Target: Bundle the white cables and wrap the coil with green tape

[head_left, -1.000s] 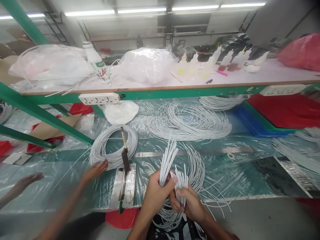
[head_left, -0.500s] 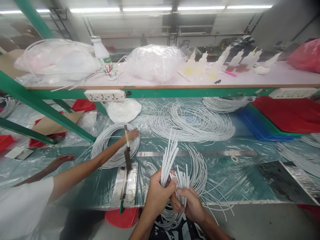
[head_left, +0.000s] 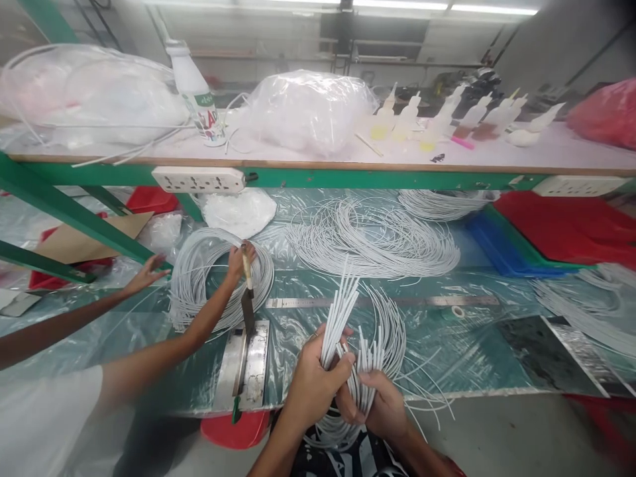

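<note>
My left hand [head_left: 313, 387] grips a bundle of white cable ends [head_left: 340, 311] that fan upward over the bench's front edge. Just right of it, my right hand [head_left: 380, 407] holds a second, shorter bunch of the same white cable ends [head_left: 370, 354]. Both bunches run down into loops of cable hanging below my hands. Left of me stands a lever cutter [head_left: 247, 351] on a metal base. A co-worker's hand [head_left: 238, 258] holds the cutter's handle, beside a coil of white cable [head_left: 199, 278]. The co-worker's other hand [head_left: 146, 275] rests near that coil.
More white cable coils [head_left: 372, 238] lie on the plastic-covered bench behind a steel ruler [head_left: 397, 301]. A green-framed shelf [head_left: 318, 175] above carries plastic bags, a white bottle [head_left: 196, 99] and several squeeze bottles [head_left: 447, 119]. Red and blue trays [head_left: 546, 232] sit at the right.
The co-worker's hand went from the coil's right side to the cutter's handle, and the other hand moved up to the coil. My hands keep their bundles, the right bunch slightly fanned.
</note>
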The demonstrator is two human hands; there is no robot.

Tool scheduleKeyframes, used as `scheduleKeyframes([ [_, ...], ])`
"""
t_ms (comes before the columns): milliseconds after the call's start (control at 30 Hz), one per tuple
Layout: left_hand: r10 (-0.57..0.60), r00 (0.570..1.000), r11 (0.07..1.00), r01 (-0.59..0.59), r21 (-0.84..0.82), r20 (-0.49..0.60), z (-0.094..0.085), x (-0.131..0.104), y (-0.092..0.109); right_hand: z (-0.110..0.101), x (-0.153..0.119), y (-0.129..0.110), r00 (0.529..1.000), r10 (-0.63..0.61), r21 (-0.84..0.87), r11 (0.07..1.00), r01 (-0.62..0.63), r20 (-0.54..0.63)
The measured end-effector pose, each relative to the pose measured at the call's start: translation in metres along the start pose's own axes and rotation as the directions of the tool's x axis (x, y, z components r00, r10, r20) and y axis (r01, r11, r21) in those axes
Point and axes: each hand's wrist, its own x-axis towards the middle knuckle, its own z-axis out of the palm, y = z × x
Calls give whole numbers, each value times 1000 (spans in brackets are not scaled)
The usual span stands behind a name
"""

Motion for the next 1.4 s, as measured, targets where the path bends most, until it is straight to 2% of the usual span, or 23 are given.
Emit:
scheduleKeyframes([
  [100,-46,997,999,46,8,63,-2,2,3,0,1,-1,1000,-5,-65,998,5,0],
  [200,-63,995,997,66,-36,81,-4,4,3,4,3,-5,1000,-3,-118,993,3,0],
  [500,-62,977,994,79,-78,206,-14,8,3,11,9,-11,1000,-16,-97,995,18,24],
  [633,-77,974,994,90,-53,213,-17,10,7,9,7,-9,998,-1,-133,991,-7,-62],
  [733,-136,958,987,154,-52,252,-18,10,5,7,3,-7,986,21,-145,988,-46,-168],
  [833,-182,933,961,235,-144,311,-21,8,-2,1,0,-4,968,50,-145,985,-88,-247],
  [1000,-165,943,943,236,-234,288,-25,8,-12,-15,-2,-2,939,33,-248,961,-124,-341],
  [1067,-159,946,942,231,-243,284,-26,9,-14,-17,-1,-2,945,47,-256,957,-135,-324],
  [1167,-171,947,943,237,-234,271,-27,8,-16,-15,3,-1,971,119,-171,973,-155,-207],
  [1267,-183,956,962,222,-156,229,-26,8,-14,-11,7,-2,981,163,-109,979,-174,-107],
  [1400,-197,949,970,226,-93,247,-25,12,-9,-11,9,-4,987,124,-118,984,-136,-104],
])
